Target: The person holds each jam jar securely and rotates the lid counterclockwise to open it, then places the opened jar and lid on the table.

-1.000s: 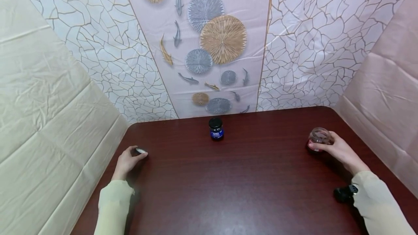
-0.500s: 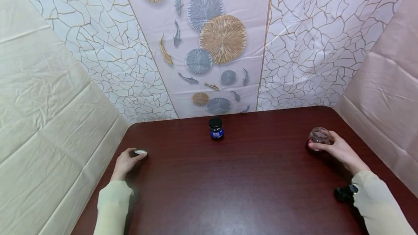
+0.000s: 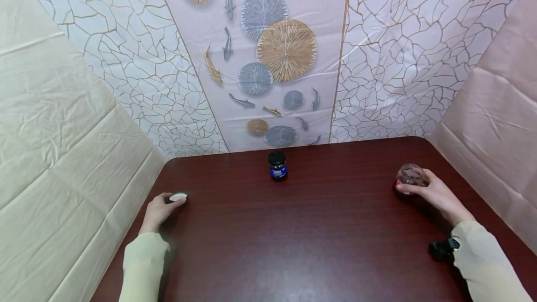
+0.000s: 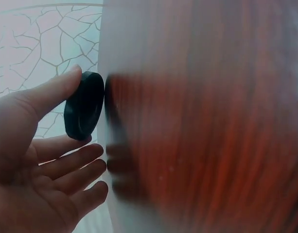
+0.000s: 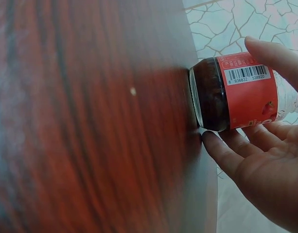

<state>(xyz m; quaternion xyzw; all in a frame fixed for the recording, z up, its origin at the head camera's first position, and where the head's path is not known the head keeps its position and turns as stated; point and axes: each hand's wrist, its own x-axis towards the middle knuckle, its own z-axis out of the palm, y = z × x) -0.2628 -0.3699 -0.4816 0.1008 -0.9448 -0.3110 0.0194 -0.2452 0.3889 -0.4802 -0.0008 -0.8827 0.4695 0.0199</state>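
The left hand (image 3: 157,209) has shifted slightly toward the left edge of the table (image 3: 268,227), carrying the pinched black lid (image 3: 178,197) with it; the left sleeve (image 3: 144,264) has followed. The lid has rotated to a flatter attitude: its white face, formerly a sliver, now shows as a broader oval.

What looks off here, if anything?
No visible spill or damage. One pale speck stands out against the dark tabletop; mark or glint, can't tell. The red-labelled glass jar is uncapped, a black lid in the left grip.
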